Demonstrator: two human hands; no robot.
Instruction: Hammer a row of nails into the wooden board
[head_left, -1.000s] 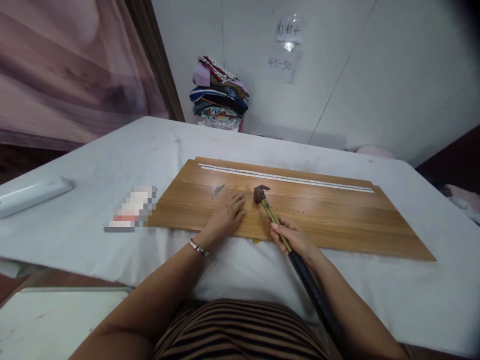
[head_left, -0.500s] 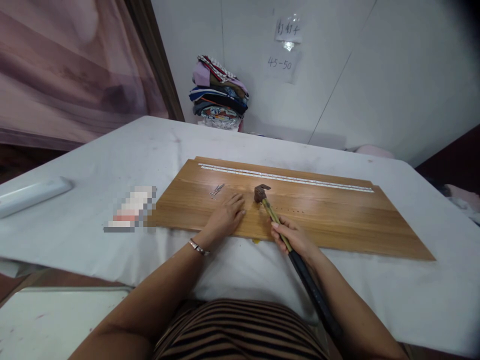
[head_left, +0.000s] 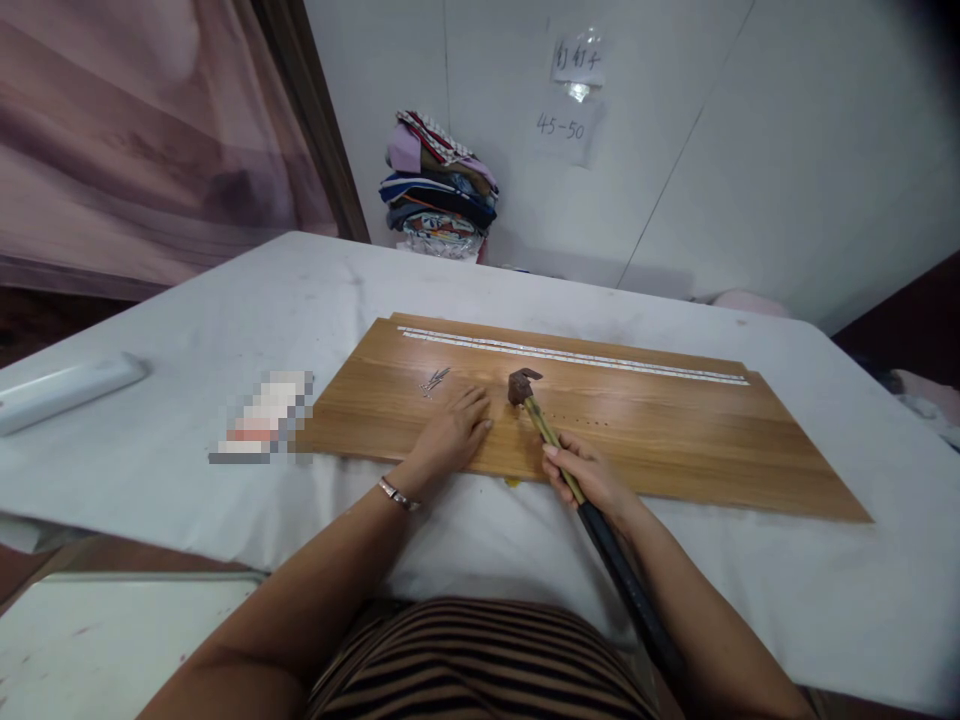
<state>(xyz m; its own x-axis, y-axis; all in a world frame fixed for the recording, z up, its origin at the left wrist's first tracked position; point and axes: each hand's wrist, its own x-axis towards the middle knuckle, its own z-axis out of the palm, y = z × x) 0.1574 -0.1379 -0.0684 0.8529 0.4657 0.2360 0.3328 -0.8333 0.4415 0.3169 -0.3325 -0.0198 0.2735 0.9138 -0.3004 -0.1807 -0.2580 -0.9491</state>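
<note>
A wide wooden board (head_left: 697,440) lies before me, with two white printed strips (head_left: 570,355) along its far side. My left hand (head_left: 454,430) rests flat on the board, fingers stretched out. Just beyond it lie several loose nails (head_left: 435,381) in a small pile. My right hand (head_left: 585,470) is wrapped round the shaft of a claw hammer (head_left: 551,434), well up toward the head. The rusty head (head_left: 519,386) is low over the board, right of my left fingertips; whether it touches anything is hidden. A row of small dark dots (head_left: 585,421) runs rightward from the hammer.
The board lies on a table with a white cover (head_left: 247,300). On the left are a blurred-out item (head_left: 266,415) and a white rounded object (head_left: 71,390). Folded clothes (head_left: 439,190) are stacked at the wall, and a pale stool or tabletop (head_left: 112,640) is at lower left.
</note>
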